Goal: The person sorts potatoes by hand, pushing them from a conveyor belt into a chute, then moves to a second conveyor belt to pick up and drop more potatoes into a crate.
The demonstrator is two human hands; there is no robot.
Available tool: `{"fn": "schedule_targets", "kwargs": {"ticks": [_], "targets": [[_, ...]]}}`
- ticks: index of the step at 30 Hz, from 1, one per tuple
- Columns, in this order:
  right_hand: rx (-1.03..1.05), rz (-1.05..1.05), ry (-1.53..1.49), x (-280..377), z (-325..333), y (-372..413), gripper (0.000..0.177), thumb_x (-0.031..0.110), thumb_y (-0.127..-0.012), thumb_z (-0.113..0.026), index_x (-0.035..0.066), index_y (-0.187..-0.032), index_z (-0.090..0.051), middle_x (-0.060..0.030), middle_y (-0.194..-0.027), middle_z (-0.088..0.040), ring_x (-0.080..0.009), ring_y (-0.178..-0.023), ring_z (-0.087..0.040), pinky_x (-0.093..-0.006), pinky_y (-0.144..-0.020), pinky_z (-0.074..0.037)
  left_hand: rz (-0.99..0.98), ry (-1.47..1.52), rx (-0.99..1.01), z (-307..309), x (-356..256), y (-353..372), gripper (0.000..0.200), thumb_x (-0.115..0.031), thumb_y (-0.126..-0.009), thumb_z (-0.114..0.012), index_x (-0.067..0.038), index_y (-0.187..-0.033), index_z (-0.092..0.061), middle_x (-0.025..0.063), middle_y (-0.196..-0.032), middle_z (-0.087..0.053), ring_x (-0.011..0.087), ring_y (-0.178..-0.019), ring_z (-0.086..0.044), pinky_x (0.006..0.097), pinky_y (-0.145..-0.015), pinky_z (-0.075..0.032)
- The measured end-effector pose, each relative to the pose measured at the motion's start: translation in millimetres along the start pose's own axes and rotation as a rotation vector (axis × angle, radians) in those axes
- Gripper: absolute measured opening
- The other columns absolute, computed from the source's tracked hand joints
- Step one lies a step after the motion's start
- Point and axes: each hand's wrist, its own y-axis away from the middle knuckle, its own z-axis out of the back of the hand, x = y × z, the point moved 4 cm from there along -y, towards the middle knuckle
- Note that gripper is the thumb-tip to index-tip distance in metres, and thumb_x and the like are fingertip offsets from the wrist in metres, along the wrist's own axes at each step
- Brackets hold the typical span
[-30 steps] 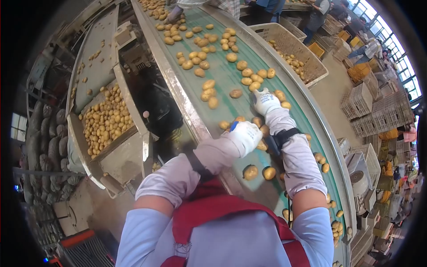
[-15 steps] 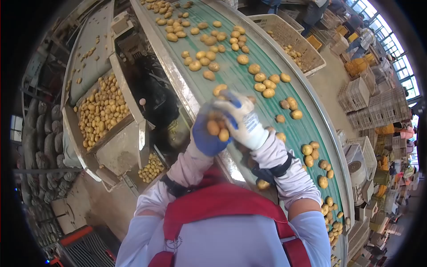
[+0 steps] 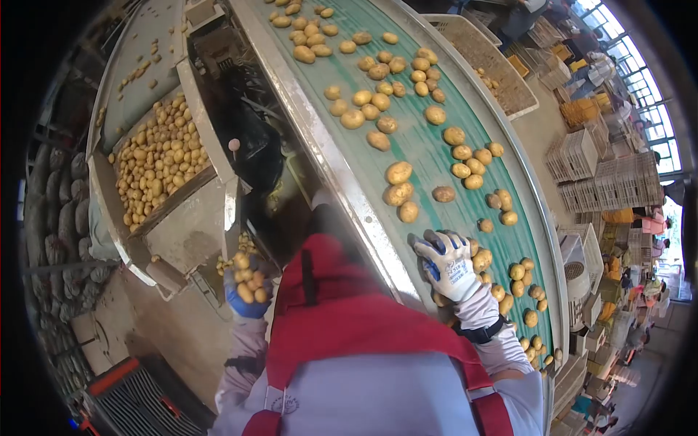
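Note:
My left hand [image 3: 246, 291], in a blue-palmed glove, cups several small potatoes [image 3: 249, 280] down at my left side, off the belt and next to the metal chute. Over the green conveyor belt [image 3: 429, 156], near its inner rail, my right hand [image 3: 447, 265] in a white and blue glove lies palm down with its fingers spread among loose potatoes. What is under its palm is hidden. Many potatoes [image 3: 398, 183] ride the belt ahead of me.
A metal hopper [image 3: 156, 163] full of small potatoes stands at my left, with a chute below it. A plastic crate [image 3: 483, 69] sits beyond the belt's far edge. Stacked crates [image 3: 607, 174] and other people stand at the right. Filled sacks [image 3: 65, 211] are piled far left.
My left hand has carried the potatoes from over the belt down to my left side. My right hand has dropped back onto the belt, and the belt's potatoes have travelled toward me.

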Motion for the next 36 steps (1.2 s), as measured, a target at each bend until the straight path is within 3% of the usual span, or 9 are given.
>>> {"fn": "schedule_targets", "kwargs": {"ticks": [2, 6, 8, 12, 14, 17, 25, 31, 36], "targets": [[0.065, -0.077, -0.019, -2, -4, 1, 0.052, 0.016, -0.072, -0.065, 0.022, -0.124, -0.060, -0.0097, -0.120, -0.056, -0.0335, -0.109, -0.054, -0.0482, -0.094, -0.042, -0.315, -0.055, -0.667, 45, -13, 34, 0.042, -0.044, -0.097, -0.046, -0.008, -0.114, -0.058, 0.0078, -0.119, -0.060, 0.0268, -0.106, -0.057, 0.0415, -0.085, -0.053], [0.144, -0.189, -0.575, -32, 0, -2, 0.042, 0.014, -0.077, -0.066, 0.014, -0.119, -0.063, -0.0138, -0.115, -0.061, -0.0340, -0.103, -0.059, -0.0443, -0.092, -0.046, -0.406, 0.075, -0.653, 157, -45, 65, 0.043, -0.044, -0.097, -0.047, -0.007, -0.116, -0.058, 0.0114, -0.130, -0.057, 0.0328, -0.120, -0.052, 0.0469, -0.101, -0.046], [0.041, -0.240, -0.877, -50, 15, -2, 0.039, 0.013, -0.084, -0.066, 0.002, -0.121, -0.061, -0.0136, -0.119, -0.064, -0.0251, -0.103, -0.062, -0.0352, -0.092, -0.048, -0.652, 0.105, -1.142, 208, -62, 81, 0.045, -0.044, -0.097, -0.049, -0.006, -0.118, -0.057, 0.0106, -0.129, -0.057, 0.0321, -0.120, -0.051, 0.0480, -0.100, -0.046], [-0.268, -0.369, -1.804, -74, 36, 1, 0.046, 0.020, -0.089, -0.063, 0.001, -0.130, -0.054, -0.0108, -0.116, -0.061, -0.0220, -0.109, -0.058, -0.0355, -0.092, -0.049, -0.047, -0.124, -1.065, 224, -38, 72, 0.037, -0.045, -0.095, -0.053, -0.011, -0.107, -0.059, 0.0080, -0.113, -0.063, 0.0272, -0.101, -0.059, 0.0427, -0.090, -0.050], [-0.437, -0.343, -1.966, -79, 48, -5, 0.044, 0.020, -0.092, -0.059, 0.002, -0.132, -0.052, -0.0091, -0.110, -0.060, -0.0193, -0.102, -0.058, -0.0348, -0.086, -0.051, 0.200, -0.089, -0.216, 157, -12, 39, 0.040, -0.042, -0.096, -0.056, -0.008, -0.116, -0.057, 0.0049, -0.100, -0.063, 0.0228, -0.091, -0.061, 0.0368, -0.081, -0.052], [-0.514, -0.411, -2.013, -107, 52, -21, 0.039, 0.019, -0.094, -0.057, 0.002, -0.128, -0.056, -0.0095, -0.109, -0.061, -0.0184, -0.100, -0.059, -0.0334, -0.082, -0.052, 0.230, -0.387, -0.679, 1, 6, -11, 0.037, -0.036, -0.096, -0.058, -0.004, -0.116, -0.059, 0.0062, -0.097, -0.064, 0.0215, -0.090, -0.062, 0.0365, -0.081, -0.052], [0.073, -0.517, -0.204, -211, 23, -130, 0.057, 0.035, -0.083, -0.069, 0.025, -0.137, -0.051, -0.0188, -0.130, -0.053, -0.0382, -0.119, -0.054, -0.0425, -0.100, -0.045, -0.071, -1.332, -0.057, -173, 31, -141, 0.044, -0.015, -0.094, -0.063, 0.007, -0.130, -0.053, 0.0141, -0.111, -0.067, 0.0186, -0.101, -0.064, 0.0288, -0.094, -0.049], [0.118, -0.535, -0.111, -217, 11, -116, 0.059, 0.028, -0.081, -0.068, 0.025, -0.136, -0.048, -0.0193, -0.125, -0.052, -0.0377, -0.113, -0.057, -0.0437, -0.096, -0.047, -0.412, -1.962, 0.712, -243, 114, -199, 0.044, -0.004, -0.074, -0.075, -0.006, -0.117, -0.065, 0.0145, -0.110, -0.066, 0.0313, -0.105, -0.063, 0.0376, -0.093, -0.050], [-0.098, -0.548, -0.249, -224, 2, -66, 0.050, 0.022, -0.083, -0.067, 0.021, -0.131, -0.054, -0.0119, -0.117, -0.061, -0.0289, -0.107, -0.061, -0.0374, -0.090, -0.050, -0.045, -2.110, 0.974, -232, 197, -220, 0.037, -0.016, -0.082, -0.067, -0.008, -0.118, -0.064, 0.0147, -0.116, -0.065, 0.0330, -0.107, -0.061, 0.0410, -0.095, -0.048]]}}
